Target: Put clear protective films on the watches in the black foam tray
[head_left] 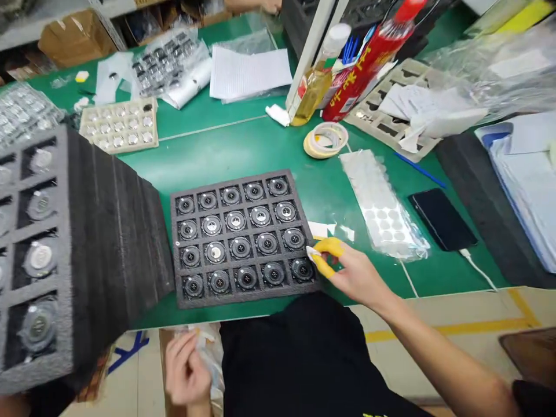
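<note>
A dark foam tray (232,301) lies on the green table, its square cells holding round black parts that look like watch bodies (241,248). Several of them carry a white disc on top. At the tray's right edge my right hand (347,267), with yellow finger cots on thumb and forefinger, pinches a small white piece (311,253), perhaps a wipe or a sticker. Below the table's front edge, my left hand (187,369) is closed with curled fingers, near a clear plastic bag (214,353). Whatever it holds, if anything, I cannot make out.
Stacked foam trays (117,231) rise close on the left. Tape rolls (325,141), a sheet of round stickers (369,191) and a plugged-in phone (442,218) lie to the right. Behind stand a red spray can (369,66) and a bottle of yellow liquid (315,87).
</note>
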The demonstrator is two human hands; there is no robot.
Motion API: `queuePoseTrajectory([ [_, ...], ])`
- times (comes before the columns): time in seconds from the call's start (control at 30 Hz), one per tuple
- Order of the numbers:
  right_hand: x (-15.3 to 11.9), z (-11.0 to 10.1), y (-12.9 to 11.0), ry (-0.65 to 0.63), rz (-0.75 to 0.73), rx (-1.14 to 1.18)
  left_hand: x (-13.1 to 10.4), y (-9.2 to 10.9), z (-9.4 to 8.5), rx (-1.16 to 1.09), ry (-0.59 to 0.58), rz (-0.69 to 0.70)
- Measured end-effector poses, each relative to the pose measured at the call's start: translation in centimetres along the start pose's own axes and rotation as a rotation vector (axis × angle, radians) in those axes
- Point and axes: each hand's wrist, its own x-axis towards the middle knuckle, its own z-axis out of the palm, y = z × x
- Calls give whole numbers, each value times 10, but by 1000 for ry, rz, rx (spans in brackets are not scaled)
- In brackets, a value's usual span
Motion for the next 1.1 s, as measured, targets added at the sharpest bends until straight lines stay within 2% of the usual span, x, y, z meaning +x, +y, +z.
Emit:
queuePoseTrajectory([
  [0.03, -5, 1, 1, -18, -19, 4, 12, 20, 23, -46, 49, 39],
  [0.1, -11, 1, 5, -56, -60, 0, 39, 52, 67, -177, -6, 130],
  [0.17, -13, 0, 8, -97, -115, -18, 62, 72, 105, -263, -50, 239],
  [0.23, -12, -1, 6, -144, -193, -46, 78, 83, 132, -310, -89, 315],
  [0.3, -13, -1, 2, -197, -257, -91, 85, 87, 148, -315, -133, 355],
  [0.37, -15, -1, -3, -231, -270, -151, 86, 87, 155, -275, -176, 384],
  [0.5, -27, -3, -7, -209, -245, -236, 84, 85, 156, -213, -205, 403],
  [0.63, -31, 2, -5, -181, -285, -171, 86, 87, 156, -213, -171, 399],
  [0.8, -29, 11, -7, -47, -173, -231, 85, 89, 159, -200, -98, 383],
  [0.93, -33, 10, -10, -116, -209, -196, 81, 88, 160, -232, -83, 400],
  [1.1, -29, 8, -11, -63, -187, -278, 76, 86, 161, -213, -83, 388],
])
